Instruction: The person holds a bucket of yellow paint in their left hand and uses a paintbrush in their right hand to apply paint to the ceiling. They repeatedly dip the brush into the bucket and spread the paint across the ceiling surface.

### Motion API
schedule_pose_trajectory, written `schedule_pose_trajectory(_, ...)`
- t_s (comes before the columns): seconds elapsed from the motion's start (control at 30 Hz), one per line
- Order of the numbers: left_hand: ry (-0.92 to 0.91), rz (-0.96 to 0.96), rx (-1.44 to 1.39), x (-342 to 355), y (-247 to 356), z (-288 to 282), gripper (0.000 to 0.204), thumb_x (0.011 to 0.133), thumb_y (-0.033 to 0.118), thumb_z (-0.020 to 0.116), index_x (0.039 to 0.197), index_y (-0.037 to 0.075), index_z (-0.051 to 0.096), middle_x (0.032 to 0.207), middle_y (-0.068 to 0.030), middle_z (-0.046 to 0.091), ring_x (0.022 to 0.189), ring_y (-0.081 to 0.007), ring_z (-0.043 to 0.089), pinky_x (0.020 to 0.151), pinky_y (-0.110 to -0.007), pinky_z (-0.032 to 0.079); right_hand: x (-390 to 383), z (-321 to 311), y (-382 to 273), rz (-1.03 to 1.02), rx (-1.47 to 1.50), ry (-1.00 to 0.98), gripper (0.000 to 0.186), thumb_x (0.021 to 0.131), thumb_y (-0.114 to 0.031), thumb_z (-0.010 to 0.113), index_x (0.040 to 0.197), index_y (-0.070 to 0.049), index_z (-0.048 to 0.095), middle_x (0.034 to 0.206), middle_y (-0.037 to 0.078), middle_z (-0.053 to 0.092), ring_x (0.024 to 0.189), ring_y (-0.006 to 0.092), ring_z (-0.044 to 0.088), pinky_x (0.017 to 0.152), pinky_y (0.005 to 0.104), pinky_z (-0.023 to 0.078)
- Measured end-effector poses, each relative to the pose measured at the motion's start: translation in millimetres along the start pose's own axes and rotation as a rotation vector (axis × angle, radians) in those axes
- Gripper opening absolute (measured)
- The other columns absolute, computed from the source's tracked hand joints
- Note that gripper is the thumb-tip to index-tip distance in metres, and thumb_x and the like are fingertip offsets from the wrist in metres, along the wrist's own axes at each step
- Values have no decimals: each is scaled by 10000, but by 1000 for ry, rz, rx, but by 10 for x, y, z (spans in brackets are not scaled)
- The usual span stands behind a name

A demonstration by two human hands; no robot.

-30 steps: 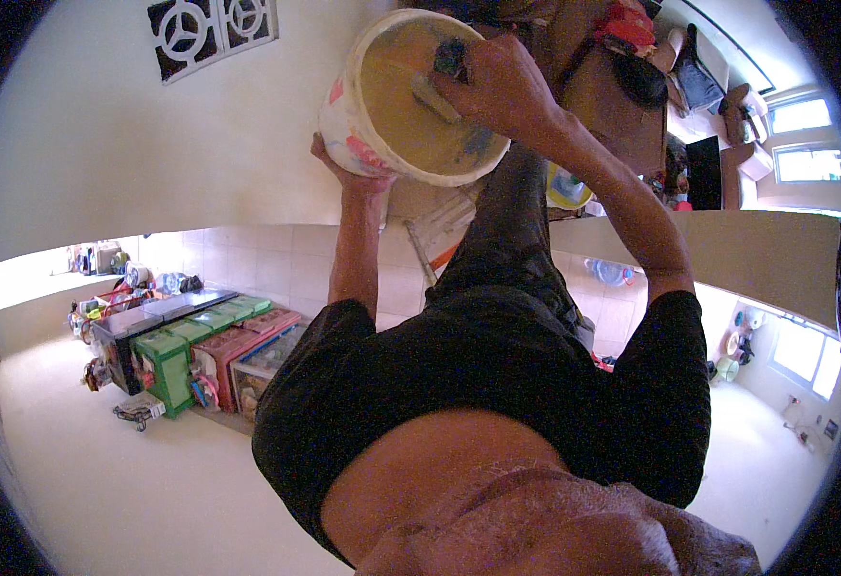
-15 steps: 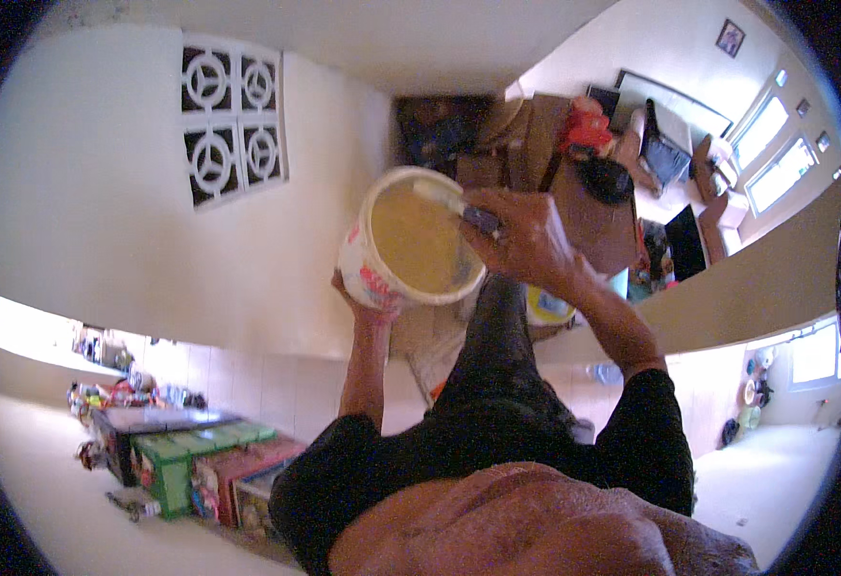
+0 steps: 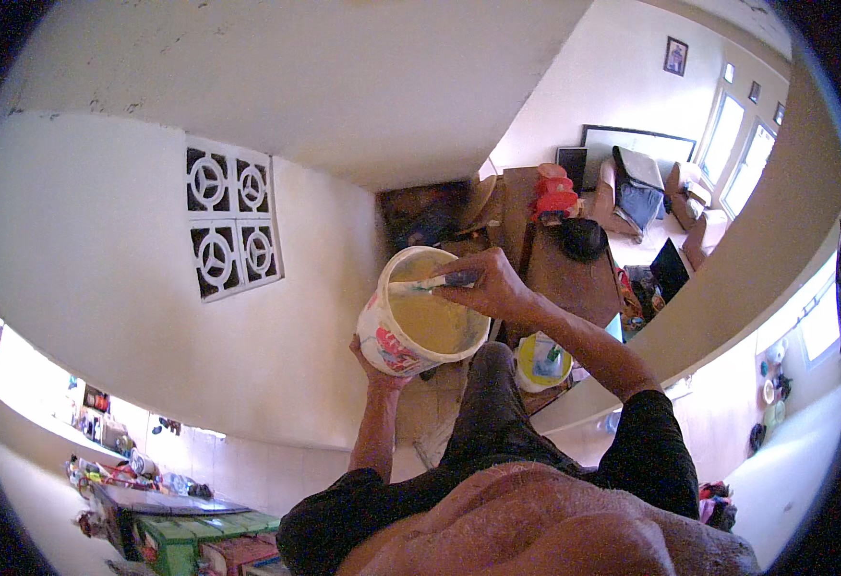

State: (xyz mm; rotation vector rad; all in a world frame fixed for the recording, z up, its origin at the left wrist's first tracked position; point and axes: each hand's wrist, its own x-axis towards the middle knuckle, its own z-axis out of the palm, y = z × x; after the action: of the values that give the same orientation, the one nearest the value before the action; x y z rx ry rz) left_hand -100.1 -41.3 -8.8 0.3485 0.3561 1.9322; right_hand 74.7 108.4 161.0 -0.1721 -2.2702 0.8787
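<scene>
A white plastic bucket [image 3: 392, 336] with pink markings is tilted, showing yellowish liquid [image 3: 444, 322] inside. My left hand [image 3: 377, 370] grips the bucket low on its left side. My right hand [image 3: 497, 288] is closed on the dark handle of a brush [image 3: 411, 286], whose pale end lies at the upper left of the bucket's opening. Just below and right of that hand is a yellow-rimmed pail [image 3: 528, 379] with a green-handled item in it.
A wooden table [image 3: 569, 283] stands right, bearing red objects [image 3: 555, 197] and a black bowl-like thing [image 3: 584, 240]. Left is a white wall with a patterned vent block [image 3: 228, 216]. A curved ledge [image 3: 728, 317] runs along the right. A ladder [image 3: 430, 442] is partly visible below the bucket.
The view has tilted up, showing more wall and room. The brush, earlier pointing down into the bucket, has swung flatter, its pale end now toward the upper-left rim.
</scene>
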Motion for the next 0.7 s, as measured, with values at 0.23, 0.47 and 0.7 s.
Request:
schedule_pose_trajectory(0.23, 114, 195, 303, 148, -133, -787, 838, 804, 736, 348, 1438, 188, 340, 1443, -84, 405, 1295, -343, 403, 1080, -571, 307, -130, -284, 91, -248, -220, 45, 256, 767, -136, 769, 999, -41, 715, 868, 131, 717, 733, 208, 704, 655, 320, 558)
schedule_pose_trajectory(0.47, -4, 49, 86, 174, -122, -253, 832, 806, 730, 353, 1433, 183, 352, 1451, -87, 392, 1300, -347, 392, 1077, -568, 312, -194, -256, -51, 430, 404, -56, 203, 814, -97, 728, 862, 92, 669, 771, 140, 702, 651, 185, 689, 611, 313, 575)
schedule_pose_trajectory(0.7, -32, 32, 52, 159, -161, -179, 827, 808, 724, 357, 1428, 177, 365, 1460, -90, 379, 1305, -351, 382, 1073, -566, 317, -167, -263, 69, 471, 547, -324, 244, 820, -70, 704, 982, 103, 645, 803, 194, 699, 700, 229, 704, 697, 351, 590)
